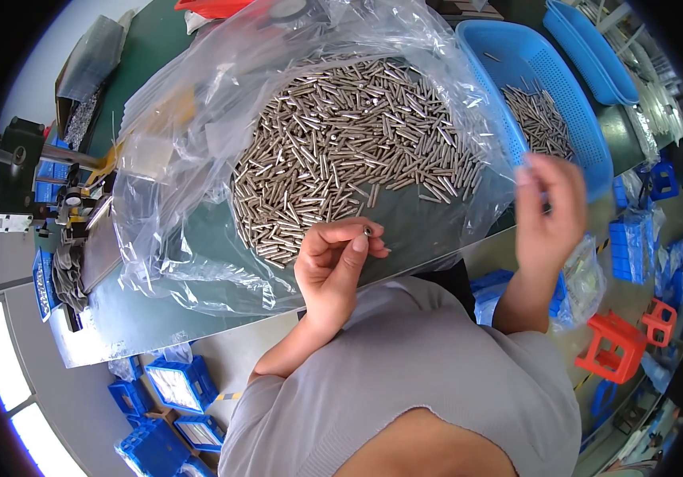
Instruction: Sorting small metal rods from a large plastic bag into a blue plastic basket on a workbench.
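My left hand [330,266] pinches a small metal pin [367,232] between thumb and fingertips, with its round end toward me. It is held over the near edge of a wide heap of metal pins [341,143], which lies on clear plastic sheeting [198,274]. To the right, my right hand [550,208] is raised beside the near side of a blue perforated basket [598,151]. Its fingers are apart and slightly blurred, and I see nothing held in them. Inside that basket rests a smaller pile of similar pins [539,119].
The green table [138,322] ends just in front of my body. Another blue basket [592,52] stands at the far right. At the left is a machine with a dark head [19,155]. Blue crates [182,383] and a red stool [612,348] stand on the floor.
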Motion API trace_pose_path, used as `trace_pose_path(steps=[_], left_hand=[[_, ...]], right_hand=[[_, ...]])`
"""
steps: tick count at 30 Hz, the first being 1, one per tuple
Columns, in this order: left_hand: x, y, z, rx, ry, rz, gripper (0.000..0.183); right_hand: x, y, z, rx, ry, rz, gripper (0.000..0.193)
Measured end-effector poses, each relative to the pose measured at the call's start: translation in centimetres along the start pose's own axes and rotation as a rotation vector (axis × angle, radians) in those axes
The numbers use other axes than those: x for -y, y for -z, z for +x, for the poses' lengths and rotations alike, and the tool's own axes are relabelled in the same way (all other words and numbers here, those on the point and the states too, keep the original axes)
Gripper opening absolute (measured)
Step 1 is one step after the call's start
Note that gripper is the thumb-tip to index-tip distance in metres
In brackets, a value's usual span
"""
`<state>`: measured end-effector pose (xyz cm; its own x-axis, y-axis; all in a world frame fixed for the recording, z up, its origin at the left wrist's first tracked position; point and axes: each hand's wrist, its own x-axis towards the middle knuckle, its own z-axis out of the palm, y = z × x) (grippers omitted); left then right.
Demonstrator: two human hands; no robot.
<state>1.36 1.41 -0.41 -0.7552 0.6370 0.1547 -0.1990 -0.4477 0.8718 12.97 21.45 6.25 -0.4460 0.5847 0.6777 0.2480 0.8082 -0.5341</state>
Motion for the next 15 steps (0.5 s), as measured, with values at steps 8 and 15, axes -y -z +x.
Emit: trace_pose_path(steps=[8,15], left_hand=[[-0.3,-0.1,0.0,-0.020,0.017,0.001,0.008],[-0.4,0.1,0.0,-0.005,0.013,-0.021,0.008]], right_hand=[[0.3,-4.7,-2.6,0.596,0.225,-0.051,0.019],[2.8,-4.9,-2.5,0.637,0.028,0.551,0.006]])
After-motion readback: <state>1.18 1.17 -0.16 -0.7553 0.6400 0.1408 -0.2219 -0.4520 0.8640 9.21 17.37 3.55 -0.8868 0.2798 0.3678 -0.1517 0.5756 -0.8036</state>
